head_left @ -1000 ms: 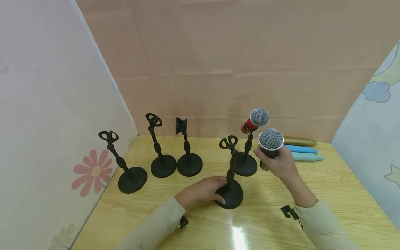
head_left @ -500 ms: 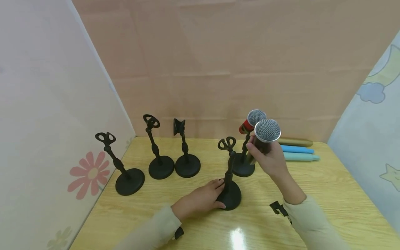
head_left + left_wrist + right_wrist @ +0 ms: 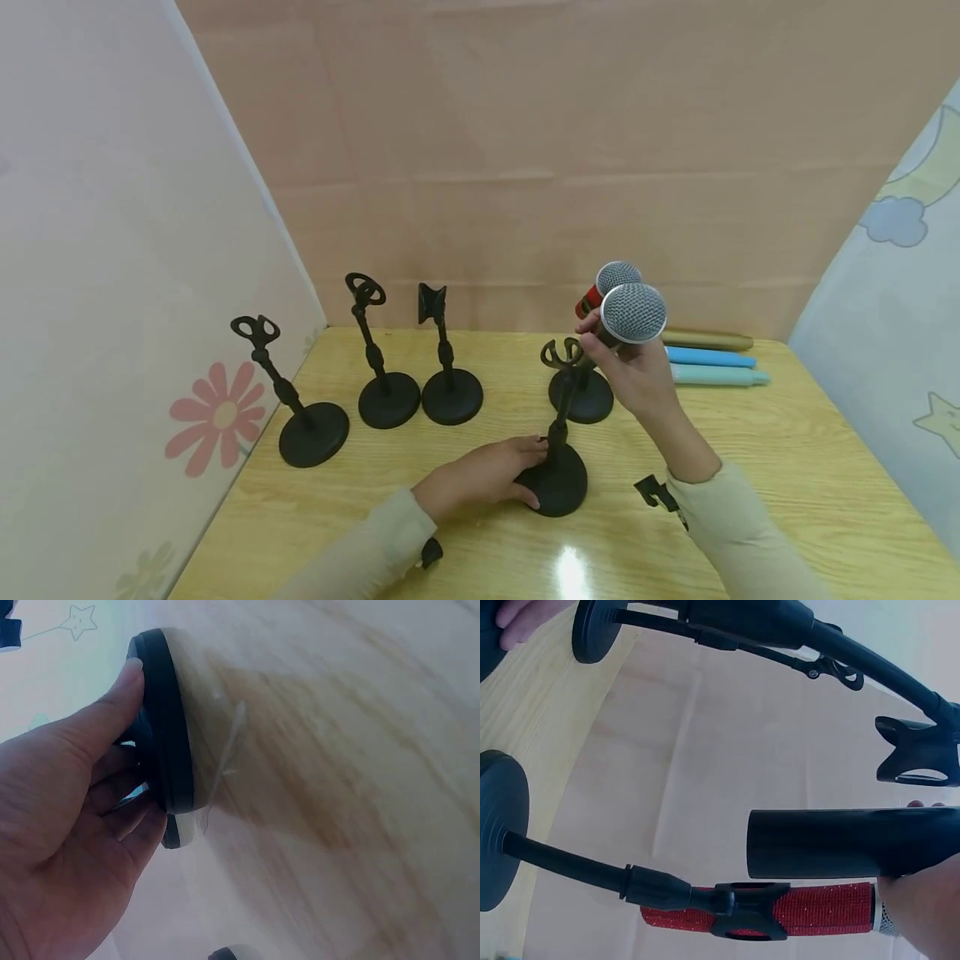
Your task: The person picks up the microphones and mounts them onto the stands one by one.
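Note:
My left hand (image 3: 483,477) grips the round base of a black microphone stand (image 3: 562,487) on the table. In the left wrist view the thumb (image 3: 127,686) presses the base's face, with the fingers curled behind. A dark microphone with a silver mesh head (image 3: 633,313) is in my right hand (image 3: 647,379), tilted, its head up. Its tail end points toward the held stand's clip (image 3: 561,354). The right wrist view shows the microphone's plain body (image 3: 825,844) beside that clip (image 3: 919,754), a gap between them. Behind it, a red sparkly microphone (image 3: 825,909) sits in another stand's clip.
Three more black stands with bare clips stand to the left: one at far left (image 3: 313,435), two further back (image 3: 388,400) (image 3: 452,396). Gold (image 3: 705,339), blue (image 3: 708,357) and mint (image 3: 716,375) tube-like things lie at the back right. Walls enclose the table (image 3: 787,467).
My right hand has brought the microphone left, toward the held stand's clip, and its head now overlaps the red microphone. The held stand has shifted slightly right and nearer, with my left hand still on it.

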Demonstrator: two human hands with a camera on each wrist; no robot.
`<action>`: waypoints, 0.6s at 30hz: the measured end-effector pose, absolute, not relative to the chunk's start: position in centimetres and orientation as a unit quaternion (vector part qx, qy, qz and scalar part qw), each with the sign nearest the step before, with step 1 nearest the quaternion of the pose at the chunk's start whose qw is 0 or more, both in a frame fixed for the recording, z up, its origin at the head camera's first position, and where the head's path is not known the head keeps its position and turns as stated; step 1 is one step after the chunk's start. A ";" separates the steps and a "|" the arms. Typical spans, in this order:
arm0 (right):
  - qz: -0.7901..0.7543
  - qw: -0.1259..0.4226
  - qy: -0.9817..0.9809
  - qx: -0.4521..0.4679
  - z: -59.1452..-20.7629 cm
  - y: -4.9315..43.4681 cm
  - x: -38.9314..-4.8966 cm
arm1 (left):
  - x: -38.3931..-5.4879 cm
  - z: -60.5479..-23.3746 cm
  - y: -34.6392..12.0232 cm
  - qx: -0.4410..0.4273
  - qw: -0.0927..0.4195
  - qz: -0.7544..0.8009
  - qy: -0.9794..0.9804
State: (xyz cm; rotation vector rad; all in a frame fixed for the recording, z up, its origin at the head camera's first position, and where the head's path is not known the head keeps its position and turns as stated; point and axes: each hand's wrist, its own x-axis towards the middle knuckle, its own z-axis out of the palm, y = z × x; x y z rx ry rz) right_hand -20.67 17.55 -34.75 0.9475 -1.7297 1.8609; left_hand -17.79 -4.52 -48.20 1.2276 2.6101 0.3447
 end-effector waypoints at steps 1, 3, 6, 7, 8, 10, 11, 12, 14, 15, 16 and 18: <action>0.669 0.215 -0.624 0.343 -34.7 17.4 -20.7 | -17.8 -48.2 -4.5 0.420 0.120 0.118 0.892; 0.665 0.215 -0.627 0.343 -34.5 17.2 -20.6 | -17.7 -48.3 -4.6 0.423 0.123 0.119 0.890; 0.675 0.201 -0.624 0.340 -34.3 16.9 -20.3 | -17.8 -48.3 -4.7 0.425 0.129 0.126 0.887; 0.675 0.196 -0.626 0.336 -34.2 16.7 -20.2 | -17.8 -48.3 -4.8 0.426 0.129 0.129 0.886; 0.677 0.193 -0.627 0.334 -34.1 16.6 -20.1 | -17.8 -48.3 -4.8 0.426 0.129 0.130 0.886; 0.679 0.188 -0.628 0.330 -34.0 16.3 -20.0 | -17.8 -48.2 -4.8 0.426 0.129 0.134 0.886; 0.681 0.186 -0.627 0.328 -34.0 16.1 -20.0 | -17.8 -48.1 -4.8 0.425 0.129 0.136 0.885; 0.686 0.183 -0.626 0.324 -33.9 16.0 -20.0 | -17.8 -48.1 -4.8 0.427 0.126 0.137 0.885; 0.691 0.180 -0.623 0.319 -33.9 15.7 -20.1 | -17.8 -48.1 -4.8 0.427 0.127 0.139 0.885; 0.690 0.179 -0.626 0.315 -33.8 15.6 -20.1 | -17.8 -48.0 -4.8 0.426 0.128 0.143 0.884; 0.689 0.179 -0.629 0.311 -33.8 15.4 -20.1 | -17.8 -48.0 -4.8 0.426 0.130 0.146 0.884; 0.687 0.176 -0.634 0.309 -33.8 15.2 -20.2 | -17.9 -47.9 -4.8 0.425 0.134 0.150 0.883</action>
